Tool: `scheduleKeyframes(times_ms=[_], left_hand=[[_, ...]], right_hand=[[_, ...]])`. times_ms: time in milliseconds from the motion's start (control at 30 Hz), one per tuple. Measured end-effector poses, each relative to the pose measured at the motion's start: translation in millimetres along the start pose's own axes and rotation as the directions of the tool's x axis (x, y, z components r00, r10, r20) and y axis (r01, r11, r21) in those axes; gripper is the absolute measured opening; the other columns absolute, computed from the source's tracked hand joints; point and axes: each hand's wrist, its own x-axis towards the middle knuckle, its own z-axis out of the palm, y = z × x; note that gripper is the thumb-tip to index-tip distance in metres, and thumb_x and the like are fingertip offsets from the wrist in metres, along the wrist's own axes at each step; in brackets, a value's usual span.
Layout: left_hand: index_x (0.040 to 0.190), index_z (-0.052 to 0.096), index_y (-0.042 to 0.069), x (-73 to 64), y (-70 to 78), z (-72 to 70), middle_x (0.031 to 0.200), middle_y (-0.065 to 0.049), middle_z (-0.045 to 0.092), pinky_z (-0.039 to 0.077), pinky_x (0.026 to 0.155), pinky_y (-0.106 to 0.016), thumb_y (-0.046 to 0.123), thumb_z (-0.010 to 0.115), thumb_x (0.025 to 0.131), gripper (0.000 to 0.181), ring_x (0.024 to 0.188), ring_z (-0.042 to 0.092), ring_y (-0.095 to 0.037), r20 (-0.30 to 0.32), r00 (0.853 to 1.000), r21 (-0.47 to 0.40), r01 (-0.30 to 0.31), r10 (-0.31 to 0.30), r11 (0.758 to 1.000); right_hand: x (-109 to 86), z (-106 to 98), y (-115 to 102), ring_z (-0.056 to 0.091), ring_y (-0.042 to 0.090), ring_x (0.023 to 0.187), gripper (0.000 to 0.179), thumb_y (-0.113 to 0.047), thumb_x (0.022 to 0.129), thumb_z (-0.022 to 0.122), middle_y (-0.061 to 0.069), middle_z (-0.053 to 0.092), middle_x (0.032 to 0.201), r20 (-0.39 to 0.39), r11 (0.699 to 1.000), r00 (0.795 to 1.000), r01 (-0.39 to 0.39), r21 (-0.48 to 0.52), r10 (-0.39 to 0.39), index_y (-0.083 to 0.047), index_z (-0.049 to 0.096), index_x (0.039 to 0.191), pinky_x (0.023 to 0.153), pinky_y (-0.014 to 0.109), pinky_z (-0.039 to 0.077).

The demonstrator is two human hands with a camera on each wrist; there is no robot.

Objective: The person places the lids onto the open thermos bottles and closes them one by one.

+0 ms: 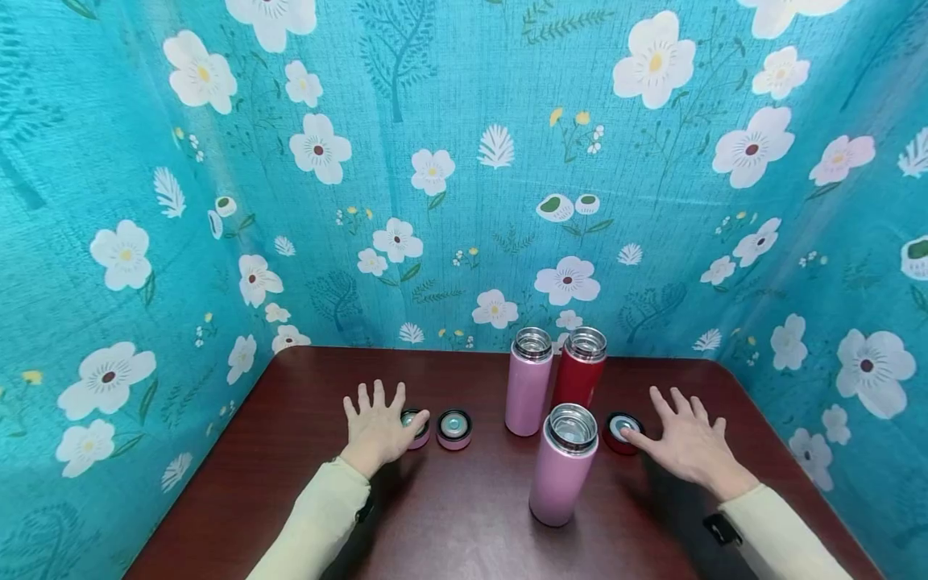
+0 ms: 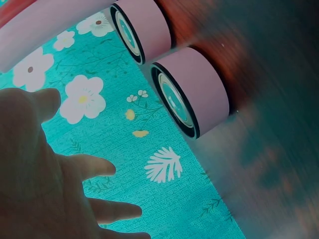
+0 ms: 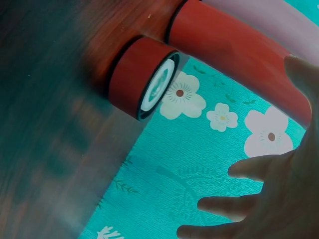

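Observation:
My left hand, fingers spread, hovers above the table near two pink lids. One pink lid is partly hidden by the thumb; the other pink lid lies just right of it. My right hand is also spread in the air, its thumb overlapping a red lid in the head view. In the right wrist view that red lid stands apart from the fingers. Between the hands stand a pink bottle in front, another pink bottle and a red bottle behind, all upright and lidless.
The dark red-brown table has rounded far corners. A turquoise flowered cloth hangs behind it and along both sides. The bottles stand close together right of the table's middle.

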Motion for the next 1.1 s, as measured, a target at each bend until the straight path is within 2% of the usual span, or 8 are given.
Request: scheduleKeyframes(times_ms=[800,867,1000,1100], left_hand=[[0.148,0.032,0.012,-5.4,-2.8,-4.5,0.149,-0.028,0.023,0.006,0.103,-0.067,0.064,0.041,0.090,0.078,0.135,0.012,-0.052,-0.035,0.999,-0.032,-0.026,0.025,0.999],[0.148,0.031,0.012,-6.2,-3.6,-4.4,0.149,-0.028,0.022,0.008,0.103,-0.067,0.064,0.041,0.090,0.079,0.135,0.013,-0.051,-0.040,0.999,-0.041,-0.024,0.022,0.999],[0.148,0.030,0.010,-6.1,-5.4,-2.8,0.147,-0.026,0.027,0.017,0.102,-0.066,0.062,0.045,0.089,0.080,0.132,0.026,-0.048,-0.079,0.997,-0.077,-0.030,0.024,0.997],[0.146,0.033,0.004,-4.9,-7.1,0.0,0.142,-0.025,0.037,0.027,0.099,-0.062,0.057,0.050,0.089,0.079,0.125,0.038,-0.044,-0.113,0.993,-0.116,-0.048,0.035,0.992]], right_hand=[[-14.5,-5.3,-8.2,0.019,0.063,0.120,0.104,-0.069,0.078,0.056,0.040,0.025,0.136,-0.040,1.000,0.999,0.002,0.005,-0.001,0.009,0.030,0.141,0.087,0.080,0.011],[-16.6,-7.1,-11.0,0.021,0.062,0.120,0.103,-0.068,0.078,0.056,0.040,0.027,0.135,-0.045,1.000,0.999,0.010,0.017,-0.009,0.010,0.031,0.140,0.089,0.078,0.014],[-18.8,-10.7,-15.9,0.031,0.054,0.118,0.095,-0.059,0.082,0.061,0.036,0.034,0.132,-0.065,0.992,0.997,0.046,0.120,-0.039,0.012,0.032,0.138,0.091,0.070,0.030],[-20.6,-12.4,-19.4,0.043,0.046,0.115,0.079,-0.044,0.085,0.067,0.030,0.045,0.128,-0.096,0.961,0.991,0.118,0.248,-0.096,0.009,0.038,0.135,0.088,0.062,0.040]])
